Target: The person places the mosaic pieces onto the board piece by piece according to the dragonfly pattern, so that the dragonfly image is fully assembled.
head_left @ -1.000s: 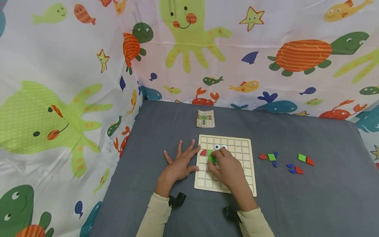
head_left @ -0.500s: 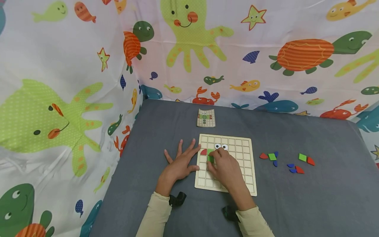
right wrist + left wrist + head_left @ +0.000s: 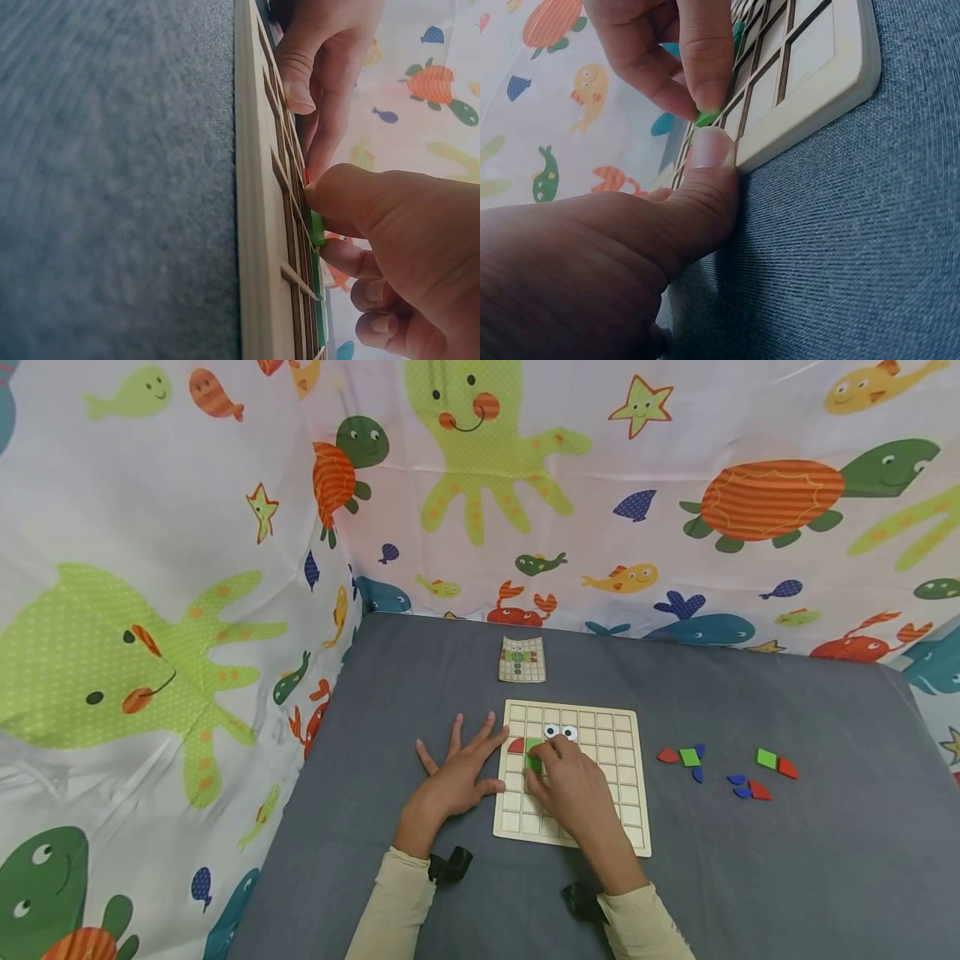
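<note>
A square wooden grid board [image 3: 626,777] lies on the grey cloth. My right hand [image 3: 576,789] is over its left half, and in the right wrist view its thumb and a finger pinch a green tile [image 3: 318,229] at the grid. A red quarter-round tile [image 3: 516,746] and another green square [image 3: 531,744] sit in the row above. Two eye tiles [image 3: 561,732] show just beyond my right fingers, which hide part of the board. With fingers spread, my left hand [image 3: 452,783] rests at the board's left edge, its thumb [image 3: 709,154] touching the rim.
Beyond the board lies a small pattern card [image 3: 522,660]. Loose tiles lie to the right: a green square [image 3: 688,757], a red piece [image 3: 759,790], blue pieces [image 3: 737,780] and several others. Printed fabric [image 3: 480,552] hangs behind and at the left.
The green tile looked tilted in my right fingers a second ago and now lies flatter against the grid. My right hand has shifted very slightly; the left hand stays in place.
</note>
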Demonstrator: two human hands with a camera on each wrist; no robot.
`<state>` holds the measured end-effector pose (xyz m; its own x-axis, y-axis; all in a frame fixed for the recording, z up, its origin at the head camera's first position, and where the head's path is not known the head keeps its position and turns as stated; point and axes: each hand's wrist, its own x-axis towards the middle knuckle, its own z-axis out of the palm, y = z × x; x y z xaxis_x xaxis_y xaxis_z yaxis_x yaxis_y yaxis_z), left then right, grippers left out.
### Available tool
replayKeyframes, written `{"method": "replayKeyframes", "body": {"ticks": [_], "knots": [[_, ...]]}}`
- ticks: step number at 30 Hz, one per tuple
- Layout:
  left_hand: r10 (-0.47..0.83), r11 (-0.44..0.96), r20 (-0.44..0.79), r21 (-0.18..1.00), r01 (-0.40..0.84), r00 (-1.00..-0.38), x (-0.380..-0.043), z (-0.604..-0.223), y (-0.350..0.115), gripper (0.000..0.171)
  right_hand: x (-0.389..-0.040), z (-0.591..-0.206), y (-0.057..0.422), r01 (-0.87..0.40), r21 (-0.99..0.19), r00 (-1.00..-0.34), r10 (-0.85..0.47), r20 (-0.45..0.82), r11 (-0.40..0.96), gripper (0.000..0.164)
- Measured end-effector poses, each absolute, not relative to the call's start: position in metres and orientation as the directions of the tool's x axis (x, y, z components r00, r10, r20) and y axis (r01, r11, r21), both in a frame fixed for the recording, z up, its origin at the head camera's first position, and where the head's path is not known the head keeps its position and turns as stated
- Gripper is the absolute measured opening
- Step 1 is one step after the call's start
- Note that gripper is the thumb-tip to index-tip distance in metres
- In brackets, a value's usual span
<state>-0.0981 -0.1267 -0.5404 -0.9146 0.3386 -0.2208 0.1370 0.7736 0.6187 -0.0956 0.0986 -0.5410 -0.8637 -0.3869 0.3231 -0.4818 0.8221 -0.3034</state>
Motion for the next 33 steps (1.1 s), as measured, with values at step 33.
{"method": "replayKeyframes", "body": {"ticks": [33], "knots": [[0.338, 0.769, -0.214, 0.625, 0.137, -0.916, -0.0980, -0.5382, -0.1260, 0.087, -0.0946, -0.5389, 0.1012, -0.472, -0.357, -0.877, -0.386, 0.285, 0.806, 0.017]]}}
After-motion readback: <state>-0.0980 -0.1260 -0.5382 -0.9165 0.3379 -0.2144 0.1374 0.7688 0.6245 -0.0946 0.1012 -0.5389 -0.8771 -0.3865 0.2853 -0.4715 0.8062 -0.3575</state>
